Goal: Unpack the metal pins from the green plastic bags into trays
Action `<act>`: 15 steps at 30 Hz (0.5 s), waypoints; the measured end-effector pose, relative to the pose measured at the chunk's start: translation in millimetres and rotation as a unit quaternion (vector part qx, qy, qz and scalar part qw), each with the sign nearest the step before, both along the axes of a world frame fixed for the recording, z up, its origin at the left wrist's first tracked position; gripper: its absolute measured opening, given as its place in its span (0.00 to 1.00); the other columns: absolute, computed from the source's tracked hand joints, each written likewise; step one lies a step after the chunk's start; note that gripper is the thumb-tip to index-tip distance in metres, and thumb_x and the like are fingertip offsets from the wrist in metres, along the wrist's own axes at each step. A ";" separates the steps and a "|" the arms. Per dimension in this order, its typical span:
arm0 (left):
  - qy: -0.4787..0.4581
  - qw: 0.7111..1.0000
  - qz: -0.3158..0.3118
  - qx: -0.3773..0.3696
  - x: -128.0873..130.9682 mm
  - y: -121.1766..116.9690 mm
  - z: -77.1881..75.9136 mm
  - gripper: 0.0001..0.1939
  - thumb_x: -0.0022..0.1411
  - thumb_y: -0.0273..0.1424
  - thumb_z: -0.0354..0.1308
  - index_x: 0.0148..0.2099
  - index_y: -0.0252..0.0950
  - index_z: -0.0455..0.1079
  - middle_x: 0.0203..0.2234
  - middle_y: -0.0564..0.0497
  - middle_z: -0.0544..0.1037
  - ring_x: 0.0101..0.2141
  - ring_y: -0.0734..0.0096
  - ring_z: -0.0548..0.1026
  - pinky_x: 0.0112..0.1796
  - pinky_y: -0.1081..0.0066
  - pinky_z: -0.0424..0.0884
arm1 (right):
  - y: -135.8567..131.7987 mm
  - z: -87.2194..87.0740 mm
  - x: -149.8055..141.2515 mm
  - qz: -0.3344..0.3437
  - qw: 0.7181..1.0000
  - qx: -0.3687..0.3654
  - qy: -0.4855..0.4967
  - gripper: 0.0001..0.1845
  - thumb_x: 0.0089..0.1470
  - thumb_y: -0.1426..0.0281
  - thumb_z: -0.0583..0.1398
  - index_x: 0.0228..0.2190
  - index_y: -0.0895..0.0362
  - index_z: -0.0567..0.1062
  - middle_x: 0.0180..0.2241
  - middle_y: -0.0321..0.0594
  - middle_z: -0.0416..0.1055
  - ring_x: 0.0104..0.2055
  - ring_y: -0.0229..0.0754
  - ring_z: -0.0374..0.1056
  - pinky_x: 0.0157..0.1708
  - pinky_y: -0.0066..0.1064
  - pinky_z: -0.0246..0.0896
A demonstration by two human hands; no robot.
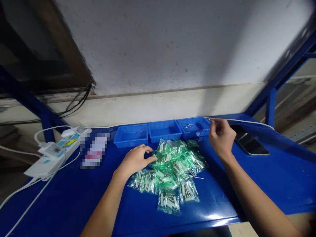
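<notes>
A heap of small clear and green-tinted plastic bags lies in the middle of the blue table. Metal screws and pale plastic plugs show through the film. At the heap's left edge is my left hand, thumb and fingers apart, holding nothing. My right hand is raised beside the right blue bin, its thumb and fingers pinched together. Whatever is between those fingertips is too small to make out. A few thin metal pieces lie inside that bin. One thin metal rod sticks out from the bags on the right.
Two more blue bins, left and middle, stand in the row along the wall. A black phone lies right of my right hand. On the left are a white power strip with cables and a blurred-out flat item.
</notes>
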State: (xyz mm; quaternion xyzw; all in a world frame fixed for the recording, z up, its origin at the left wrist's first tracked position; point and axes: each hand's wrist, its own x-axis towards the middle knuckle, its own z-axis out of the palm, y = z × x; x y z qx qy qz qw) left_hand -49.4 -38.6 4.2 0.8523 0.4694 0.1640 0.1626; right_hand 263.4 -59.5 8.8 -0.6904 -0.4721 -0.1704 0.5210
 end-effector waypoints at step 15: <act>-0.283 0.933 0.068 -0.211 16.5 -5.5 18.1 0.13 0.50 0.37 0.61 0.26 0.35 0.63 0.20 0.56 0.68 0.24 0.75 0.66 0.28 0.74 0.60 | -7.3 -3.3 -34.3 0.196 0.969 -0.147 -0.009 0.18 0.56 0.61 0.53 0.41 0.59 0.73 0.20 0.37 0.69 0.22 0.39 0.64 0.25 0.29 0.53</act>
